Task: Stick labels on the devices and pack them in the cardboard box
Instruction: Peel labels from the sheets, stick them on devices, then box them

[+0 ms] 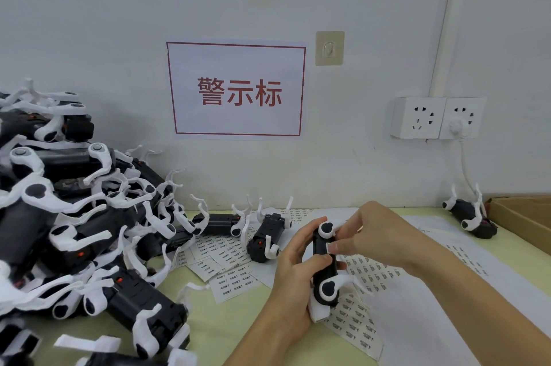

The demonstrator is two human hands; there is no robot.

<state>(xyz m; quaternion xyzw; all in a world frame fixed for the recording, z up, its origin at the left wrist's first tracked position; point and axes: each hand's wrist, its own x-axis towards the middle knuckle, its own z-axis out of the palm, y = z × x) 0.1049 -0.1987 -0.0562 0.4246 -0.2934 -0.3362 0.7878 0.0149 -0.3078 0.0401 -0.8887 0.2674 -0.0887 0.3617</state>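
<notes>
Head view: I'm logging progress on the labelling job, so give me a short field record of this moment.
held device: black and white device, upright between both hands
left hand: left hand wrapped around it
right hand: right hand fingers pressing a small label on its side
label sheets: label sheets loose on table
unlabelled stock: pile of devices at left
cardboard box: cardboard box, far right edge

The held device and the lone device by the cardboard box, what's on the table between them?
In the head view, only white label sheets lie between the held device and the lone device; the right hand crosses above them.
</notes>
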